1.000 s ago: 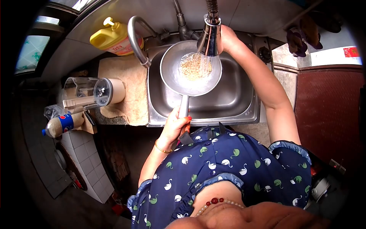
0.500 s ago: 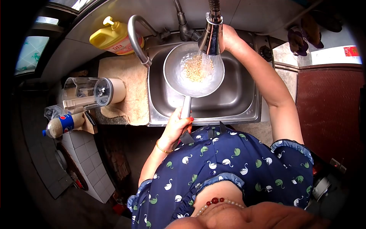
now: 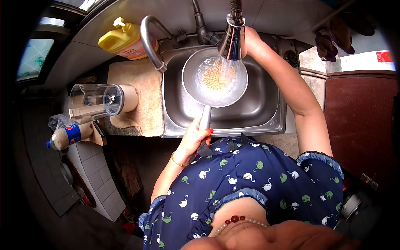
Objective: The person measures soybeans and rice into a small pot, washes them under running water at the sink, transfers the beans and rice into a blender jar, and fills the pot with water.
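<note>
My left hand (image 3: 195, 139) is closed around the handle of a grey metal pan (image 3: 193, 85), held over the steel sink (image 3: 258, 110). Pale yellow beans (image 3: 213, 79) sit in some water at the bottom of the pan. Just above them hangs a chrome spray head (image 3: 231, 41), and water streams from it onto the beans. My right hand (image 3: 251, 41) is wrapped against the far right side of the spray head, its fingers mostly hidden behind it.
Left of the sink, a clear blender jug (image 3: 89, 100) lies on its side by a tan cloth (image 3: 146, 100). A Pepsi bottle (image 3: 66, 137) lies at the counter edge. A yellow pump jug (image 3: 121, 39) and a curved tap (image 3: 146, 41) stand behind.
The pan has shifted slightly to the right in my left hand. The spray head has also moved a little right and down, and the water still runs.
</note>
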`<action>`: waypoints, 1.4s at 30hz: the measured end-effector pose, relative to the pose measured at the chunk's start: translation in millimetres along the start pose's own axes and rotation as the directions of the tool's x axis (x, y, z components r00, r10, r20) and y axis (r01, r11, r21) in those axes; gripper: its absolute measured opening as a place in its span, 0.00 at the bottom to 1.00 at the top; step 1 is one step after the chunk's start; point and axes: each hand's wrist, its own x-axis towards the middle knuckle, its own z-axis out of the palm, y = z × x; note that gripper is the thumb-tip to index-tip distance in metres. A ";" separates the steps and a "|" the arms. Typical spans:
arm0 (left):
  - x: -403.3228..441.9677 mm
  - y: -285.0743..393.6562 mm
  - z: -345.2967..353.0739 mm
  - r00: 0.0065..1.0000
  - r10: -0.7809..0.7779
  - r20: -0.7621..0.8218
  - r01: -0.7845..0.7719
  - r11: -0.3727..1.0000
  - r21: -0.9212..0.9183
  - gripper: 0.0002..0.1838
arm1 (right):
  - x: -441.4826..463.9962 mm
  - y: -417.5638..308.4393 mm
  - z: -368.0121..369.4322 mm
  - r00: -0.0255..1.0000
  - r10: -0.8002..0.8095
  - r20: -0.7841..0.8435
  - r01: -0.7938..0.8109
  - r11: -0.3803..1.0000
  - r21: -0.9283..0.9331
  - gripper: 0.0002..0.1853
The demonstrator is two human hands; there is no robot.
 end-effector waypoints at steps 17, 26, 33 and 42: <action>-1.5 -0.5 3.6 0.999 -0.026 0.046 0.025 0.999 0.024 0.16 | 36.8 20.6 21.7 0.999 -0.032 -0.023 0.032 0.999 -0.017 0.12; 0.1 -7.7 -1.1 0.998 -0.005 0.059 0.004 1.000 0.008 0.17 | -67.7 -43.4 44.9 0.978 -0.144 0.149 0.134 0.988 0.079 0.21; 0.6 -7.4 2.9 0.998 -0.054 0.045 0.052 0.997 0.057 0.17 | -99.8 -94.2 68.6 0.945 0.034 0.325 -0.071 0.992 0.101 0.27; -2.4 -12.6 -2.8 0.996 -0.038 0.075 0.032 0.996 0.080 0.16 | -98.6 -81.5 103.6 0.960 -0.105 0.261 -0.052 0.846 0.531 0.07</action>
